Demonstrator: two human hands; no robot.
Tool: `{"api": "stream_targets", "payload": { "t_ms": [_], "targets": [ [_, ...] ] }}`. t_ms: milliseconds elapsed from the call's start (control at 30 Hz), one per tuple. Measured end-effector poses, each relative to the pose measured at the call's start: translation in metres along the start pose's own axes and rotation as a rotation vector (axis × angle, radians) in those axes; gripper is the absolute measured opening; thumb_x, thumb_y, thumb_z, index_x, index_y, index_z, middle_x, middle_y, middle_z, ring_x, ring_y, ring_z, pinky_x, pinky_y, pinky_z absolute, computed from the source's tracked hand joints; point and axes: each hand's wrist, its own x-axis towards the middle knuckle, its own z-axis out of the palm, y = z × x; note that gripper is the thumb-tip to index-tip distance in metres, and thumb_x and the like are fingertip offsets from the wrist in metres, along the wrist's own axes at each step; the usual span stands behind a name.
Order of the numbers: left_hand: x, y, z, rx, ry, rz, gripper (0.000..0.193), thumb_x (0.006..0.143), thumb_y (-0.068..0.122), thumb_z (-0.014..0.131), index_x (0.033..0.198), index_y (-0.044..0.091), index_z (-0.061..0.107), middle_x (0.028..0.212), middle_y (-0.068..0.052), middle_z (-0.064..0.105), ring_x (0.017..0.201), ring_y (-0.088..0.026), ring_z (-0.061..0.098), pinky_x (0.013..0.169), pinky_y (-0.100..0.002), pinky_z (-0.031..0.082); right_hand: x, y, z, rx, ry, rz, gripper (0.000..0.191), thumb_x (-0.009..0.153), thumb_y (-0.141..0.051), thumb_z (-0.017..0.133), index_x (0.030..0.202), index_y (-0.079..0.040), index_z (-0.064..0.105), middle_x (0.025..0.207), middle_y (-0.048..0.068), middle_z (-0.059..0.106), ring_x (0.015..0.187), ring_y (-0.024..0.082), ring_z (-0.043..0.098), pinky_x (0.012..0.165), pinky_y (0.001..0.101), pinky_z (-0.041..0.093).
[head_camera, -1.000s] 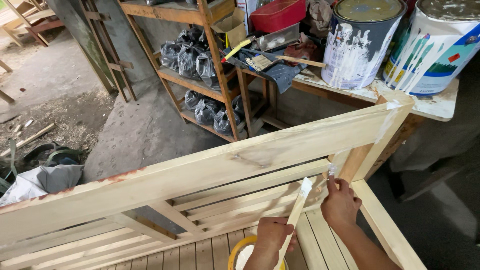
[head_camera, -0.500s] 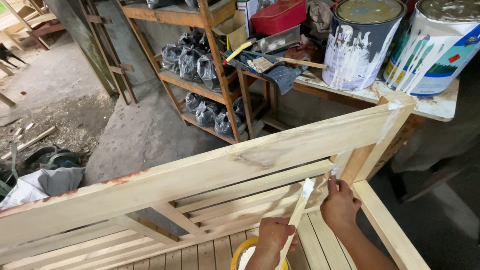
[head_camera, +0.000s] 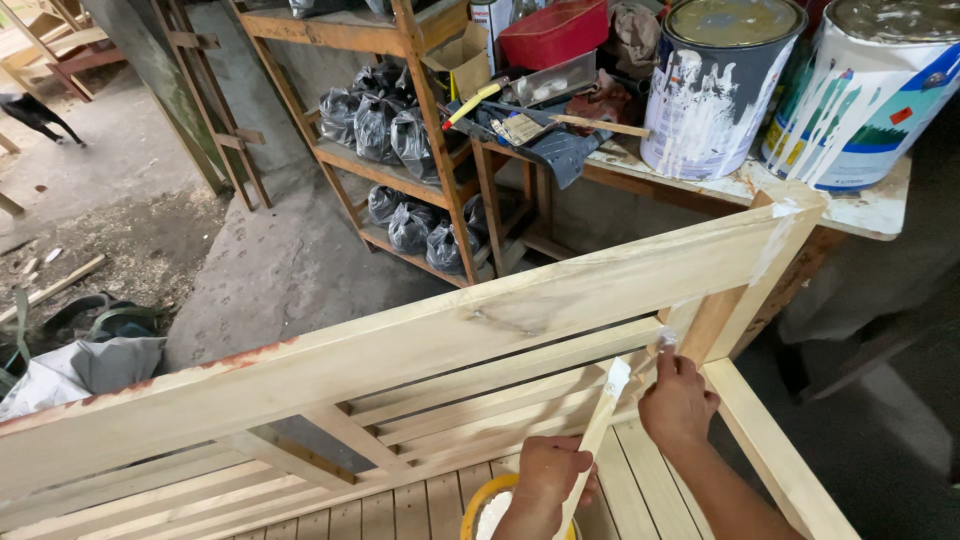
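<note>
Filler work under way at the right end of the pale slatted wooden frame, right hand pressing fingertips to the slat beside the post, left hand clasping a flat wooden spatula over a yellow tub, more paste likely needed next.

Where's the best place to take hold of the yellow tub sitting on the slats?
Take the yellow tub by its open rim on the left side, coming from above. The left hand with the flat stick covers its right side, and white filler fills the inside, so only the left rim is free.
</note>
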Motion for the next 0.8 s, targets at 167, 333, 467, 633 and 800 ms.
{"api": "stream_targets", "payload": {
  "t_ms": [167,333,467,633,800],
  "targets": [
    [0.003,-0.005,0.003,-0.031,-0.025,0.022,0.017,0.087,0.000,0.067,0.100,-0.008,0.074,0.076,-0.012,0.070,0.058,-0.020,0.066,0.048,-0.033,0.052,-0.005,0.006,-0.003,0.061,-0.045,0.010,0.076,0.081,-0.008,0.065,0.151,-0.033,0.048,0.143,0.004,0.052,0.134,0.026,0.051,0.104,0.0591,0.039],
    [0.009,-0.009,0.005,-0.047,-0.057,0.058,0.017,0.087,0.001,0.067,0.098,-0.009,0.074,0.074,-0.012,0.069,0.057,-0.020,0.066,0.046,-0.033,0.050,-0.011,0.014,-0.021,0.227,0.090,-0.047,0.048,0.083,0.000,0.065,0.120,-0.029,0.077,0.139,0.004,0.059,0.122,0.024,0.061,0.101,0.0495,0.045],
    [0.011,-0.011,0.007,-0.039,-0.027,0.032,0.018,0.087,0.000,0.068,0.102,-0.010,0.071,0.075,-0.013,0.070,0.057,-0.021,0.066,0.046,-0.034,0.051,-0.028,0.011,-0.031,0.548,0.205,-0.196,0.044,0.075,0.012,0.062,0.102,-0.018,0.081,0.131,0.006,0.066,0.099,0.022,0.070,0.089,0.0345,0.057],
    [0.013,-0.009,0.013,-0.020,0.014,-0.006,0.020,0.087,0.000,0.068,0.105,-0.007,0.069,0.076,-0.012,0.070,0.058,-0.021,0.067,0.047,-0.035,0.052,-0.036,0.006,-0.036,0.536,0.296,-0.280,0.048,0.068,0.016,0.063,0.099,-0.015,0.082,0.123,0.007,0.068,0.094,0.024,0.069,0.087,0.0345,0.056],
    [0.010,-0.007,0.014,-0.026,-0.009,-0.001,0.020,0.087,0.000,0.067,0.106,-0.006,0.070,0.076,-0.011,0.070,0.059,-0.020,0.067,0.047,-0.034,0.052,-0.032,0.015,-0.023,0.517,0.309,-0.298,0.044,0.071,0.015,0.062,0.098,-0.014,0.082,0.122,0.006,0.070,0.096,0.023,0.069,0.087,0.0340,0.056]
  ]
}}
